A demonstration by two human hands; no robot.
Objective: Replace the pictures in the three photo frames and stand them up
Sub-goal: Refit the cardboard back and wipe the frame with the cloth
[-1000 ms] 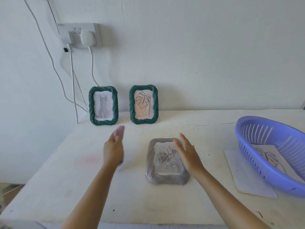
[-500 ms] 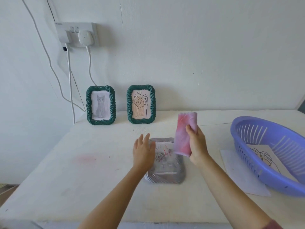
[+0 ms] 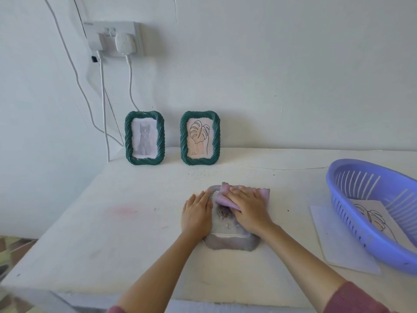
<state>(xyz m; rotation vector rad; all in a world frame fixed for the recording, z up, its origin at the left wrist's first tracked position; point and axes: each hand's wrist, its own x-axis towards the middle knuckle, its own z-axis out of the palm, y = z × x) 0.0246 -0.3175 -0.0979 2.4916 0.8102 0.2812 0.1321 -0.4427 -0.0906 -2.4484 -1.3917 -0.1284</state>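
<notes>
A grey ribbed photo frame (image 3: 230, 243) lies flat on the white table (image 3: 112, 233), picture side up, with a rose drawing under its glass. My right hand (image 3: 249, 207) presses a pink cloth (image 3: 265, 194) flat onto the upper part of that frame, fingers straight. My left hand (image 3: 196, 212) lies flat on the frame's left edge. Two green frames stand against the wall: one with a cat picture (image 3: 144, 138), one with a leaf drawing (image 3: 200, 138).
A purple slotted basket (image 3: 370, 211) sits at the table's right, holding a loose leaf drawing (image 3: 372, 219). A white sheet (image 3: 336, 242) lies partly under it. A wall socket with plugs (image 3: 115, 39) and hanging cables is above the left frame.
My right hand brought the pink cloth down from the air onto the grey frame. My left hand settled on the frame's left edge. The view moved closer.
</notes>
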